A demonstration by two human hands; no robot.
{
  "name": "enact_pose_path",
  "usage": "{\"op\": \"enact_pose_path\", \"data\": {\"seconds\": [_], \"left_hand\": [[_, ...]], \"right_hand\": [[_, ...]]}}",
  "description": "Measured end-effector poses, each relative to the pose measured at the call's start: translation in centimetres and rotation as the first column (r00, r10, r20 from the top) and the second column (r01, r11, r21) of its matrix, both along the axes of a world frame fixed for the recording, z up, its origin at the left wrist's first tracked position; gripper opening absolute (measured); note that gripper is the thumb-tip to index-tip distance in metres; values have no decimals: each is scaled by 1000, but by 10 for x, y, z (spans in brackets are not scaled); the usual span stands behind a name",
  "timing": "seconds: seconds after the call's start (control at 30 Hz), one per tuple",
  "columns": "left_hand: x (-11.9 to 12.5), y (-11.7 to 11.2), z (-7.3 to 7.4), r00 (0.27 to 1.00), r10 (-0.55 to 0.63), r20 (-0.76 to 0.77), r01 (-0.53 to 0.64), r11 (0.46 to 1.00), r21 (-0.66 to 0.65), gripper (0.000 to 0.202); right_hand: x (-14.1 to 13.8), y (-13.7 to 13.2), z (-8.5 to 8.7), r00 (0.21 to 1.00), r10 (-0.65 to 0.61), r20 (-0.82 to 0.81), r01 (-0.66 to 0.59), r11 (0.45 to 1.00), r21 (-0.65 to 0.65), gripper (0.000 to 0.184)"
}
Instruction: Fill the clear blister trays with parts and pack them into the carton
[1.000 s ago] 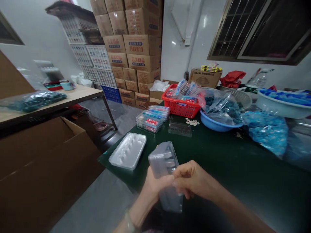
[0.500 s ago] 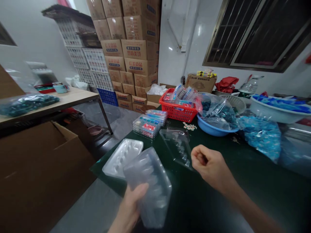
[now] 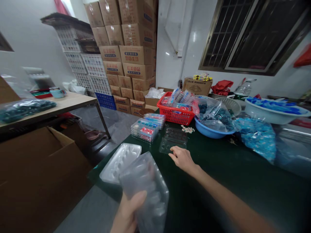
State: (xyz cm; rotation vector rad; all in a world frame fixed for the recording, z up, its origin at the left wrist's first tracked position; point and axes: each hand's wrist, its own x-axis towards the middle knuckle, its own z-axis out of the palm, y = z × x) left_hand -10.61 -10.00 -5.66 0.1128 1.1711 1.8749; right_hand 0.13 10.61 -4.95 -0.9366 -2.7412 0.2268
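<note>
My left hand [image 3: 130,208] grips a stack of clear plastic blister trays [image 3: 148,191] with molded pockets, thumb on the near face. The stack is tilted above the front of the green table. Beside it, on the table, rests another stack of whitish molded trays [image 3: 120,163]. My right hand [image 3: 183,158] is at the near edge of an unfolded clear plastic clamshell [image 3: 167,145] lying on the table, its thumb and fingertips apart. Whether the fingertips touch the plastic I cannot tell. Behind the clamshell sit stacked filled packs [image 3: 145,129] with blue and red contents.
At the table's back stand a red basket [image 3: 176,115] of filled packs and a blue basin [image 3: 213,129] with bagged dark pieces. Small paper slips [image 3: 188,129] lie before the basket. A blue bag [image 3: 255,136] is to the right; an open cardboard box [image 3: 41,181] stands left.
My right hand has moved left and forward, its fingers parting. The clamshell, tilted at that hand before, now lies flatter on the table. My left hand still holds the tray stack.
</note>
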Motion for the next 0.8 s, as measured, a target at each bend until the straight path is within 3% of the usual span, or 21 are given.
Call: {"op": "enact_pose_path", "data": {"seconds": [0.07,0.1,0.13,0.2,0.27,0.4,0.57,0.67,0.8], "left_hand": [[5,9,4,999,-5,-48,8,999,47,59],[8,13,6,996,-20,-82,25,997,70,58],[11,16,8,992,-38,-117,49,995,89,56],[17,22,11,982,-80,-171,103,986,131,50],[22,26,11,971,-136,-196,171,969,180,45],[24,26,4,939,-232,-256,290,932,220,41],[18,24,-4,879,-341,-333,423,880,215,37],[19,24,-6,873,-343,-347,432,874,223,39],[22,25,-9,884,-291,-366,376,908,184,40]], "right_hand": [[8,-29,13,993,18,-116,-34,989,-140,29],[13,-45,19,969,43,-243,-127,931,-342,30],[18,-60,24,944,60,-324,-230,825,-517,30],[26,-82,32,912,38,-408,-344,612,-712,30],[32,-92,36,911,-15,-412,-353,488,-799,30],[37,-87,36,924,-63,-377,-336,337,-879,24],[40,-85,33,921,-69,-383,-349,288,-892,21],[41,-84,31,920,-67,-385,-349,303,-887,18],[42,-87,33,930,-23,-367,-336,355,-873,15]]}}
